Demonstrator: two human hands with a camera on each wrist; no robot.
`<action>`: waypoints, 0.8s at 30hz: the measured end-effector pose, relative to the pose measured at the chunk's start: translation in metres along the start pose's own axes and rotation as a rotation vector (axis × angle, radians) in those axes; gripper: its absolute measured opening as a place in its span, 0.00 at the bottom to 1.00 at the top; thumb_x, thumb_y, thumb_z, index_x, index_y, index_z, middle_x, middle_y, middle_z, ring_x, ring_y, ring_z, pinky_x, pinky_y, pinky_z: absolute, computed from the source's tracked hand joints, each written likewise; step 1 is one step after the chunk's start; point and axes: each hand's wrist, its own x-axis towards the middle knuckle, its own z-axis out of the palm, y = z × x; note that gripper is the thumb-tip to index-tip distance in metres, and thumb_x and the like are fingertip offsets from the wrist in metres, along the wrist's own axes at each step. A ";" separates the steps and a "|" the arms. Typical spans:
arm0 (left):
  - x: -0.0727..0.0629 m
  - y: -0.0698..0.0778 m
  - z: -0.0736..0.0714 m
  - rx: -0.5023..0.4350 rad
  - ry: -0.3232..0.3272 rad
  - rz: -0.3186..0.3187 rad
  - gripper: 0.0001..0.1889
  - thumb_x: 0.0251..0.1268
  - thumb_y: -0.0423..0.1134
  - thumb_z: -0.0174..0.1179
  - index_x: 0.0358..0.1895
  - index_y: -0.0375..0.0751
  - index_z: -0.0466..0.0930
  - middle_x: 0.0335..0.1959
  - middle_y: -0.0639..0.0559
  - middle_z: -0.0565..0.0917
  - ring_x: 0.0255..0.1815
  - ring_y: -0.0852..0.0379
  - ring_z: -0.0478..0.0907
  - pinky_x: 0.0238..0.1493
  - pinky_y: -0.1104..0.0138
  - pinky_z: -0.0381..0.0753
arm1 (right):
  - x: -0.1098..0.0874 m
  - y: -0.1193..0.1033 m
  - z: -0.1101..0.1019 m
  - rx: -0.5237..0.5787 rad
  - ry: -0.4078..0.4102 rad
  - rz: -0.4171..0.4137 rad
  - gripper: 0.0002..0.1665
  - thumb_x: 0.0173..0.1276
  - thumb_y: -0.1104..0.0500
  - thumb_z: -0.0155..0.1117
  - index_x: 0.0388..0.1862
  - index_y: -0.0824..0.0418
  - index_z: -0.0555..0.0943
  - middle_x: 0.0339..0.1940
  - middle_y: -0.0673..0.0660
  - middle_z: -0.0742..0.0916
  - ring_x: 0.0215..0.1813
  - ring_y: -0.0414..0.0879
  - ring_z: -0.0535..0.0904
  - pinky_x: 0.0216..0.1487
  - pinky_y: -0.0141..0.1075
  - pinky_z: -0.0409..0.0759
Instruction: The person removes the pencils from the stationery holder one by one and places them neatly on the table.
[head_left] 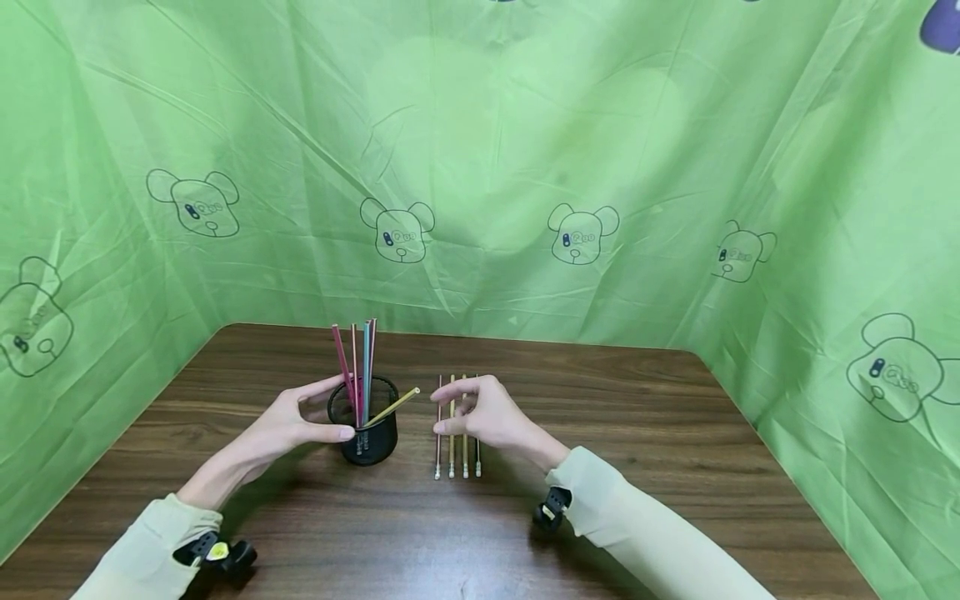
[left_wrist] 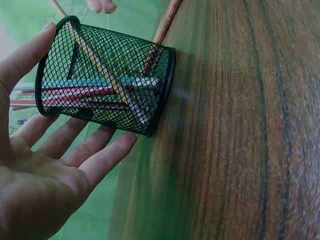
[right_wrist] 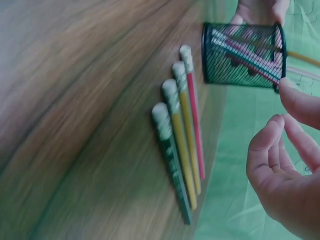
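Note:
A black mesh pencil cup (head_left: 373, 447) stands upright on the table. My left hand (head_left: 288, 423) holds it, thumb at the rim and fingers along the far side, as the left wrist view also shows. Inside are several red, pink and blue pencils, and a yellow pencil (head_left: 396, 406) that leans out to the right. My right hand (head_left: 487, 412) hovers over a row of pencils, fingers loosely bent, nothing between them. In that row lie a red pencil (right_wrist: 196, 122), two yellow pencils (right_wrist: 182, 137) and a dark green pencil (right_wrist: 173, 167), side by side, eraser ends toward me.
The brown wood-grain table (head_left: 360, 533) has its far edge against a green curtain (head_left: 487, 150) printed with mouse-head outlines. The curtain also hangs along both sides. Each wrist wears a black camera band (head_left: 553, 507) over a pale sleeve.

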 end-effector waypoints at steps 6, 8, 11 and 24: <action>0.000 0.001 0.000 -0.015 -0.008 0.000 0.46 0.68 0.37 0.72 0.84 0.38 0.56 0.71 0.37 0.77 0.74 0.40 0.69 0.73 0.41 0.60 | 0.002 -0.012 0.011 0.072 -0.041 -0.067 0.24 0.57 0.71 0.82 0.54 0.64 0.89 0.38 0.53 0.88 0.31 0.40 0.78 0.29 0.29 0.72; 0.000 0.001 0.000 -0.017 -0.008 -0.001 0.46 0.68 0.37 0.72 0.84 0.38 0.56 0.71 0.37 0.77 0.74 0.40 0.69 0.73 0.41 0.60 | 0.003 -0.014 0.014 0.083 -0.047 -0.076 0.26 0.56 0.71 0.82 0.56 0.66 0.88 0.40 0.52 0.89 0.31 0.38 0.78 0.29 0.29 0.71; 0.001 0.000 0.000 -0.017 -0.007 -0.003 0.46 0.68 0.37 0.72 0.85 0.38 0.55 0.71 0.36 0.77 0.74 0.39 0.69 0.73 0.41 0.60 | 0.005 -0.016 0.019 0.086 -0.051 -0.091 0.27 0.57 0.72 0.82 0.57 0.69 0.87 0.43 0.52 0.90 0.32 0.37 0.79 0.29 0.28 0.71; 0.003 -0.003 0.001 -0.020 0.002 -0.014 0.46 0.67 0.37 0.73 0.84 0.39 0.56 0.72 0.37 0.75 0.74 0.39 0.70 0.72 0.40 0.59 | 0.011 -0.025 0.033 0.127 -0.062 -0.187 0.22 0.62 0.69 0.79 0.56 0.68 0.88 0.43 0.61 0.91 0.33 0.39 0.81 0.32 0.29 0.75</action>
